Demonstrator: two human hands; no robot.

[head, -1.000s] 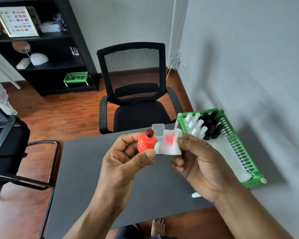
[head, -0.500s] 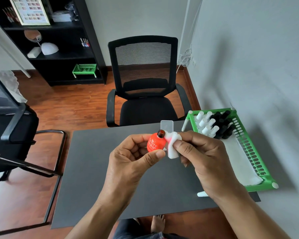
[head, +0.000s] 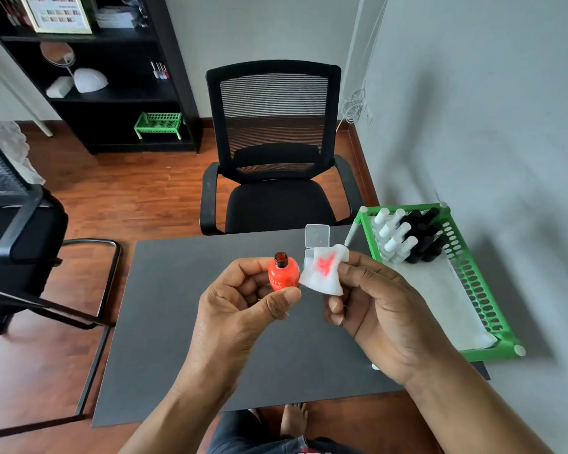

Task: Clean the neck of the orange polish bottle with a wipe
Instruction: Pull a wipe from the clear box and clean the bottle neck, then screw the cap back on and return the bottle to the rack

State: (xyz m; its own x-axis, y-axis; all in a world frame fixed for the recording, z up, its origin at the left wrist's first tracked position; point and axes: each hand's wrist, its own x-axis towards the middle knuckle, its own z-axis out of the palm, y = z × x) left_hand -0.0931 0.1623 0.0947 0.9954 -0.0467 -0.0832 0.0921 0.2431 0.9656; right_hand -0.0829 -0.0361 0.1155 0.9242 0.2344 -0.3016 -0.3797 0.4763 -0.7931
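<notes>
My left hand [head: 240, 309] holds the round orange polish bottle [head: 283, 275] above the table, thumb and fingers around its body. The cap is off and its dark open neck [head: 280, 259] points up and slightly away. My right hand [head: 377, 309] pinches a white wipe [head: 323, 270] with an orange-red stain on it. The wipe sits just right of the bottle, its left edge beside the bottle's body, and is off the neck.
A dark grey table [head: 184, 322] lies below. A small clear plastic box [head: 316, 235] with its lid up stands behind the wipe. A green tray [head: 482, 352] at the right holds several white and black bottles on a white cloth. A black chair [head: 273, 152] faces the table.
Half a second ago the wipe was pressed around the bottle's neck. It has come away to the right, showing its stain. The bottle stays in my left hand.
</notes>
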